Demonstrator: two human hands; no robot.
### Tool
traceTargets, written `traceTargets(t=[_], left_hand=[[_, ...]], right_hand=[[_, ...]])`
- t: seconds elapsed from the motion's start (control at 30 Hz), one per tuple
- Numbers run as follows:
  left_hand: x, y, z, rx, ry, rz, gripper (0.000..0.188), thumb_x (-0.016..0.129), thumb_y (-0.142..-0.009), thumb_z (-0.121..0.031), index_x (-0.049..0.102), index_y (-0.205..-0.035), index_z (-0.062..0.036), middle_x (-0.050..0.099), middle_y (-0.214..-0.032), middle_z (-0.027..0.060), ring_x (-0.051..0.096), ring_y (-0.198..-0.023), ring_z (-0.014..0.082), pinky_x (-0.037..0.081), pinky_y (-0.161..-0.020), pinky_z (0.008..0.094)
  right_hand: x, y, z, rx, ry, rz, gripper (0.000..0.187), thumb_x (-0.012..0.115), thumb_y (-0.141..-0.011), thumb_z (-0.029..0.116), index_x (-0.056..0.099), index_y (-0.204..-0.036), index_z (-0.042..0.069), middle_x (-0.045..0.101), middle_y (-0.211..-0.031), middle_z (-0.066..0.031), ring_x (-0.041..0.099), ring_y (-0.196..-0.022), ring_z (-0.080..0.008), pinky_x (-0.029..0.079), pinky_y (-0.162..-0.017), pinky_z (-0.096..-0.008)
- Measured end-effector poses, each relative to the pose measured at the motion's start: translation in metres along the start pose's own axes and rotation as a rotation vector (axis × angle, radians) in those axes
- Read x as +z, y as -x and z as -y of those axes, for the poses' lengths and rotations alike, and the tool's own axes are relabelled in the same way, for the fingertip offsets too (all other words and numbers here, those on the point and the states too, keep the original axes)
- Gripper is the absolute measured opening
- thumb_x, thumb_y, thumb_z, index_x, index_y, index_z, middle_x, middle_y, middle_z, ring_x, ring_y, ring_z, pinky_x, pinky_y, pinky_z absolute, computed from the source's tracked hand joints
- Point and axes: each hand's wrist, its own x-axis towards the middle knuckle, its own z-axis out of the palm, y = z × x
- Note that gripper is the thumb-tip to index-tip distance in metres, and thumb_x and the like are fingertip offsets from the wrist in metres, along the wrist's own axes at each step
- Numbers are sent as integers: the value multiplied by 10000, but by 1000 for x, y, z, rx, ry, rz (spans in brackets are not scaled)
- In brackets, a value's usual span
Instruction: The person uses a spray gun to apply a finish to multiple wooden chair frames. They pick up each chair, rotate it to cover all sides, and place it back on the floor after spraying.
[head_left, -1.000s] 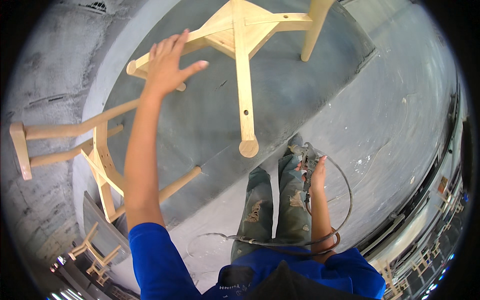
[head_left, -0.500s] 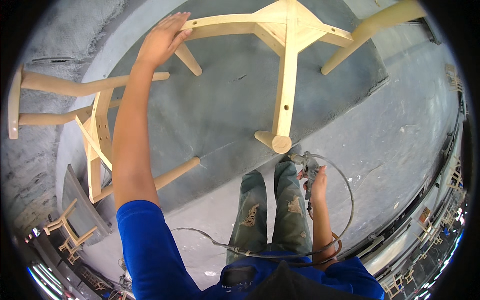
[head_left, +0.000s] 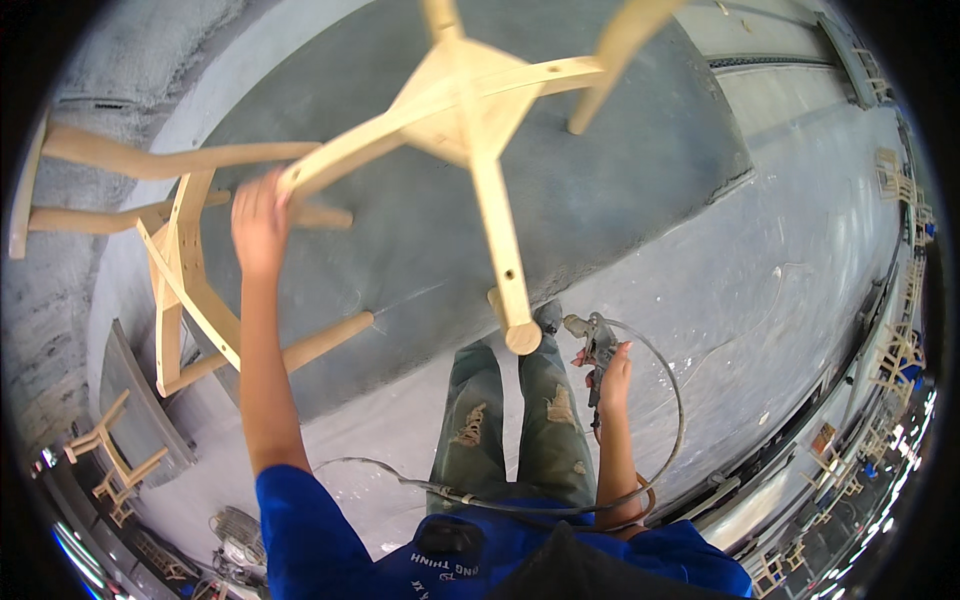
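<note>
A pale, unfinished wooden chair frame (head_left: 489,190) stands before me, with round legs, curved rails and a wide flat joint. My left hand (head_left: 262,222), slightly blurred, is wrapped round the frame's left corner, the fingers partly hidden. Lower right, my right hand (head_left: 614,378) grips a dark metal spray gun (head_left: 598,345) with a hose (head_left: 672,372) looping off it. The gun points away from me, apart from the frame's nearest leg end (head_left: 523,338).
A second wooden frame (head_left: 180,262) lies on its side at the left, close to my left forearm. Beneath both is a dark grey slab (head_left: 400,270) with a rough right edge. The hose also crosses in front of my waist. More wooden frames (head_left: 900,350) line the far right.
The frame has turned and shifted left and nearer to me, its left corner moving with my left hand. My right hand still holds the spray gun low at the right.
</note>
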Motion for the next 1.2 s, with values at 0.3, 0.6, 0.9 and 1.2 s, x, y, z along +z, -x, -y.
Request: traceTargets(t=[0.3, 0.6, 0.9, 1.2], left_hand=[[-53, 98, -142, -374, -253, 59, 336, 607, -962, -147, 607, -1265, -4, 658, -1073, 174, 613, -991, 373, 482, -876, 481], [7, 2, -285, -511, -156, -180, 309, 611, -990, -210, 688, -1184, 18, 716, -1108, 158, 666, -985, 344, 482, -922, 446], [-11, -13, -335, -390, 391, -36, 451, 504, -1036, -188, 526, -1411, 60, 484, -1498, 249, 419, -1436, 372, 314, -1182, 450], [-128, 220, -367, -651, 944, 1231, 560, 735, -904, -247, 568, -1405, -61, 606, -1401, 152, 536, -1338, 292, 371, -1146, 407]], right_hand=[[-68, -24, 35, 31, -229, 7, 853, 188, -997, 747, 627, -1094, 22, 686, -780, -97, 662, -649, -169, 396, -443, -249], [-165, -17, 182, -325, -681, -197, 984, 129, -911, 859, 585, -1093, 6, 599, -730, -97, 594, -610, -192, 319, -393, -243], [-172, -78, 124, -120, -723, -307, 885, 169, -944, 821, 597, -997, 48, 621, -728, -70, 613, -612, -193, 370, -453, -263], [-161, -72, 66, 79, -655, -405, 890, 196, -944, 821, 581, -1052, 26, 615, -732, -86, 621, -632, -207, 369, -458, -267]])
